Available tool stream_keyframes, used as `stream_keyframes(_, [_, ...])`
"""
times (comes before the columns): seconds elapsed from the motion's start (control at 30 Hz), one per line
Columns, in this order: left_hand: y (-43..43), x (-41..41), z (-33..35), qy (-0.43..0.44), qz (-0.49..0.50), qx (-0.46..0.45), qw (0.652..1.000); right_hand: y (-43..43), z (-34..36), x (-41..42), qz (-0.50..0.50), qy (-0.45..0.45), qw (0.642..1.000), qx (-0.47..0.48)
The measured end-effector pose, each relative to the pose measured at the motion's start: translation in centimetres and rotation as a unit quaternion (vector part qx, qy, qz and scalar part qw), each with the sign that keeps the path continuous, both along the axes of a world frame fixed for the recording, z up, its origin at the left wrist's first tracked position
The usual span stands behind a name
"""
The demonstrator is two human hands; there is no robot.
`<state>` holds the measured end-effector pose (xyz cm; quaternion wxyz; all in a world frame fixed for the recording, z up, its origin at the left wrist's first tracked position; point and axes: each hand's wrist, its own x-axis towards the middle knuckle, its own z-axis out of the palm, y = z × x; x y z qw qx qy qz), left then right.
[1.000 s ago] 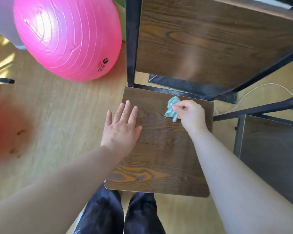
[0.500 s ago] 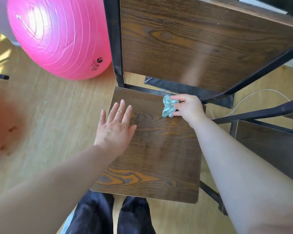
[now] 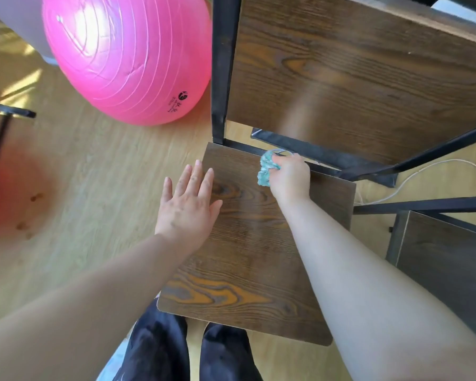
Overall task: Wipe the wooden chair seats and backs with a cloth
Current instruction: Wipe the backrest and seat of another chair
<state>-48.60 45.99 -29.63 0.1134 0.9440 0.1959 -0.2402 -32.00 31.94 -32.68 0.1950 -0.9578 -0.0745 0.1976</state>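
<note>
In the head view, your right hand [image 3: 290, 178] has its grip curled round the crumpled teal cloth [image 3: 265, 169], pressing it on the chair seat [image 3: 253, 257] at the seat's 12 o'clock edge, below the chair back [image 3: 355, 72]. Your left hand [image 3: 188, 204] lies flat, grip spread, at 10 o'clock on the seat. 1 pink ball [image 3: 127, 56] sits beyond it.

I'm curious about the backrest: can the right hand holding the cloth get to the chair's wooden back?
Probably yes. The right hand grips the cloth at the seat's rear edge, below the chair back, with nothing between them. The left hand lies flat on the seat's left side, clear of that path.
</note>
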Motion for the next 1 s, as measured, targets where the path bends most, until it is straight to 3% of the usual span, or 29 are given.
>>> stream_keyframes(0.37, [6.0, -2.8, -0.4, -0.007, 0.058, 0.0, 0.998, 11.1, -1.1, -5.4, 0.091, 0.049, 0.99, 0.098])
stream_keyframes(0.53, [7.5, -4.3, -0.2, -0.003, 0.067, 0.006, 0.998, 12.6, -1.0, -8.4, 0.095, 0.114, 0.973, 0.177])
stream_keyframes(0.63, [7.8, -4.5, 0.1, -0.004, 0.061, 0.004, 0.998, 11.1, -0.6, -8.8, -0.008, 0.156, 0.954, 0.254])
stream_keyframes(0.77, [7.2, -3.9, 0.6, -0.006, 0.045, -0.007, 0.999, 6.5, 1.4, -6.8, -0.19, 0.235, 0.882, 0.361])
stream_keyframes(1.0, [3.3, -1.5, 0.7, -0.012, 0.0, -0.02, 1.0, -2.7, 3.1, -2.2, -0.172, 0.245, 0.901, 0.315])
